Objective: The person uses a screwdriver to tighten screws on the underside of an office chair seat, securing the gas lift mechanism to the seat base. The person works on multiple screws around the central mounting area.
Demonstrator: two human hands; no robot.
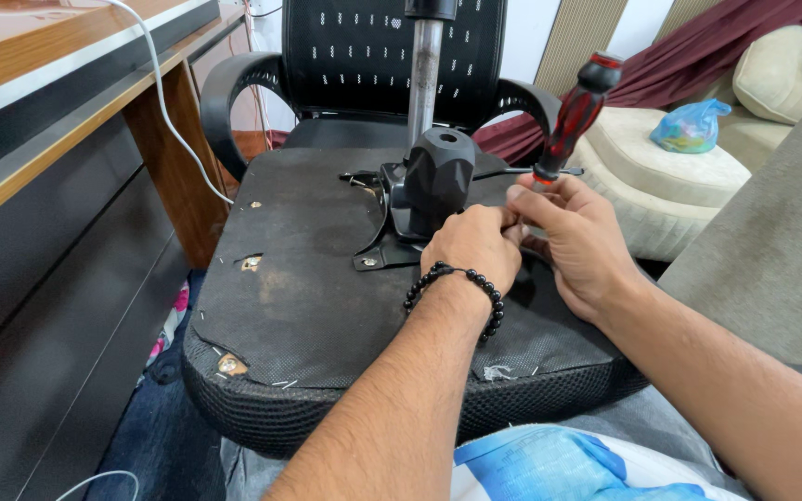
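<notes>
An upturned office chair seat point(327, 297) fills the middle of the frame, its black fabric underside facing up, torn in places along the lower left edge. A black metal bracket point(392, 232) is fixed near the seat's centre, with a bulky black plastic housing point(438, 176) on it and a bare metal column point(424, 83) rising from that toward the top of the frame.

The left hand point(473, 246), a black bead bracelet point(457, 288) at its wrist, rests just right of the housing with its fingers curled shut against the bracket; what they pinch, if anything, is hidden.

The right hand point(577, 241) touches the left from the right side. Its grip is closed around the lower end of a screwdriver point(573, 116) with a red and black handle, which leans up toward the upper right. The tip is hidden behind the fingers.

A second black mesh chair point(373, 46) stands behind the seat at top centre. A wooden worktop point(58, 74) with a white cable point(164, 102) runs along the upper left. A beige sofa point(679, 176) with a blue plastic bag point(692, 125) on it sits at the upper right.
</notes>
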